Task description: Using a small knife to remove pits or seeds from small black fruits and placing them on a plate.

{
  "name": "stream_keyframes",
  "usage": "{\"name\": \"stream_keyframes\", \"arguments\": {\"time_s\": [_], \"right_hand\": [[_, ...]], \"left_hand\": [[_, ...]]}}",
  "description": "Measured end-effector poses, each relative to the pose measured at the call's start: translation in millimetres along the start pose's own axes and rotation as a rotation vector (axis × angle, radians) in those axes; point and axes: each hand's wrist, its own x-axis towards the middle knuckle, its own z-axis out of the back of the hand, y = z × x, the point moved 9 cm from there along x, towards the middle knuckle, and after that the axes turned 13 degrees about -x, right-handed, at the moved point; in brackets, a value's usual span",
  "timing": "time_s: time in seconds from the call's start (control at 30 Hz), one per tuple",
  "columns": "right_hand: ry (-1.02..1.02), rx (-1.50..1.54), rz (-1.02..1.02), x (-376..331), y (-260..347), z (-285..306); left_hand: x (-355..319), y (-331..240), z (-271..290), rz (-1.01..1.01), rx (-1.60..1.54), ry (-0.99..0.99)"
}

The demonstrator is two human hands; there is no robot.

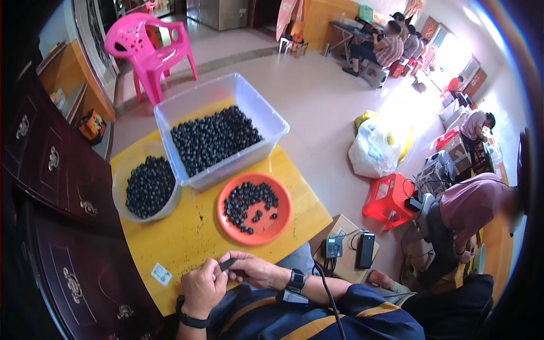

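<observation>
Over the near edge of the yellow table, my left hand and my right hand meet with fingers closed. A small dark blade-like piece shows between them, its lower part inside my right hand's grip. What my left fingers pinch is hidden. Just beyond my hands sits an orange-red plate with dark, glossy, berry-sized balls spread on its far and left side. Behind it stands a clear plastic tub heaped with the same balls. A round translucent bowl at the left holds more.
A small white label and dark crumbs lie on the table. Dark drawers stand close at left. A pink chair is beyond the tub. At right are a cardboard box with electronics, a red stool and several seated people.
</observation>
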Motion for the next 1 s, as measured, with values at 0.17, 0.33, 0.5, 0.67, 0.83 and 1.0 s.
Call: {"name": "stream_keyframes", "arguments": {"time_s": [0.17,0.33,0.5,0.67,0.83,1.0], "right_hand": [[0.000,0.083,0.009,0,8,2],[0.016,0.105,0.012,1,8,3],[-0.049,0.137,-0.021,2,1,7],[-0.008,0.301,-0.072,0,-1,0],[0.028,0.339,-0.083,-2,0,-1],[0.036,0.341,-0.059,1,-1,5]], "left_hand": [[2,-1,-1,0.071,-0.041,-0.095],[-4,2,-2,-0.080,-0.152,-0.203],[-7,-7,3,-0.143,-0.149,-0.285],[-8,-20,7,-0.234,-0.105,-0.342],[-8,-8,2,-0.211,-0.123,-0.347],[-2,2,5,-0.120,-0.220,-0.298]]}}
